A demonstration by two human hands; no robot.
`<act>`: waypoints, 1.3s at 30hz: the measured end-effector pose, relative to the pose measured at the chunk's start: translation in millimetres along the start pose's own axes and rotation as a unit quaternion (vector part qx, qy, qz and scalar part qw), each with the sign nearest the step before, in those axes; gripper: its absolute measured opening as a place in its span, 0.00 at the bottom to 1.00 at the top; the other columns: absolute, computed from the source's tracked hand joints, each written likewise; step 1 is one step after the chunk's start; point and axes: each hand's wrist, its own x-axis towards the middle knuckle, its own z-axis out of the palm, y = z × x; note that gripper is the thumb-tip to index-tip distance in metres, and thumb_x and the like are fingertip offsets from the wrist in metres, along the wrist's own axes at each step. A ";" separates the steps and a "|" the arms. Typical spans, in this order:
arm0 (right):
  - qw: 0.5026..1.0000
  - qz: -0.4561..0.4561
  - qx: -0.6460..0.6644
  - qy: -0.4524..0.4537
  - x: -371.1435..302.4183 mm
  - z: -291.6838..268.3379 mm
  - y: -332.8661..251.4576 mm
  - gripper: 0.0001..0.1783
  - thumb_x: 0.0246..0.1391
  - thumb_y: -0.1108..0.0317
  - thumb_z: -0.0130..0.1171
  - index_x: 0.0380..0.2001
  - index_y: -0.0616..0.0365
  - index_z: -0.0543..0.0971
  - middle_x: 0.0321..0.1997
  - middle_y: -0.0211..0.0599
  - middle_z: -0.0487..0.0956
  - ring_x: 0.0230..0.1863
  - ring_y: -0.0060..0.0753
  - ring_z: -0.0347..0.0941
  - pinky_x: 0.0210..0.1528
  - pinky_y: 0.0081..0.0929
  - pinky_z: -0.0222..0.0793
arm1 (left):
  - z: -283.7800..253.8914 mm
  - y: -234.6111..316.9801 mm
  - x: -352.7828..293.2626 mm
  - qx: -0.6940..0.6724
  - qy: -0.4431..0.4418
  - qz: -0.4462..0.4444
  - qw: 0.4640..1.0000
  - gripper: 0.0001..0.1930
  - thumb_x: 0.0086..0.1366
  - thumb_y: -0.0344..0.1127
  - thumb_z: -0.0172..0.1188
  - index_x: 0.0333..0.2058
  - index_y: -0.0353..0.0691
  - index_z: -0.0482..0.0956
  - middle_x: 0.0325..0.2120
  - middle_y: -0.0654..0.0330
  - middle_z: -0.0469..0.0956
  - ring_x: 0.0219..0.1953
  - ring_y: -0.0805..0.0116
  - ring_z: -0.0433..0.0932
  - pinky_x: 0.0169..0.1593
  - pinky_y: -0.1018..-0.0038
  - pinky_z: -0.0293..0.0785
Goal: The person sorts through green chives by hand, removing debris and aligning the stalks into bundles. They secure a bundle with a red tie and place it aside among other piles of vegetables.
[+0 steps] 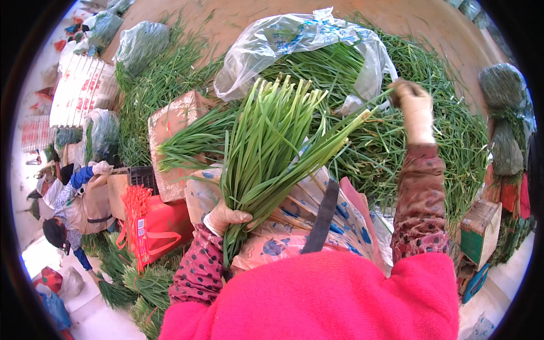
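Bunch of long green stalks (272, 136) is sitting in the left hand (226, 217), fingers wrapped snugly round it near its lower end, some green poking out below the fist. From there it fans up and away from the body, pale ends outward, one clump splaying off to the right. The right hand (411, 95) is up and right of that grip, well apart from it, fingers curled but blurry; a thin stalk runs right up to it, and honestly I can't tell if it's pinched or not.

Right beside the left fist there's patterned plastic (272, 247) over the lap, with a dark strap (321, 218) lying across it. Left of the grip it's tight: red bag (164, 224) nearby, then a cardboard box (180, 110) up-left with a smaller green bundle (195, 137) lying over its edge. More elbow room on the other side, where the right arm reaches over a big loose green pile (416, 147). Beyond the bunch, a clear plastic bag (241, 65) gapes with more stalks inside. Past the pile's ragged edge is brown floor (187, 20), and a co-worker (93, 209) is far left.
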 end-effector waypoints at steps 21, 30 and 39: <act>0.992 -0.083 -0.068 -0.059 9.2 40.0 26.4 0.18 0.59 0.59 0.54 0.46 0.58 0.81 0.42 0.47 0.83 0.42 0.41 0.81 0.47 0.29 0.73 | -20.5 -3.3 -12.4 -0.042 -0.006 -0.021 0.999 0.40 0.46 0.33 0.72 0.59 0.31 0.65 0.45 0.50 0.76 0.28 0.69 0.73 0.24 0.76 0.68; 0.842 0.358 0.197 -0.352 -66.1 88.8 62.8 0.26 0.60 0.43 0.57 0.47 0.54 0.74 0.43 0.37 0.81 0.41 0.33 0.79 0.41 0.33 0.72 | -34.9 -8.0 -15.0 -0.063 0.011 0.005 0.998 0.39 0.47 0.32 0.70 0.59 0.31 0.65 0.48 0.47 0.75 0.28 0.68 0.73 0.25 0.77 0.68; 0.871 0.269 0.337 -0.237 -59.8 136.3 55.7 0.07 0.60 0.66 0.56 0.37 0.53 0.82 0.34 0.31 0.81 0.33 0.28 0.78 0.35 0.26 0.76 | -2.8 8.8 -17.8 -0.021 0.080 0.114 0.990 0.42 0.44 0.32 0.71 0.59 0.32 0.62 0.43 0.47 0.76 0.23 0.66 0.73 0.21 0.76 0.67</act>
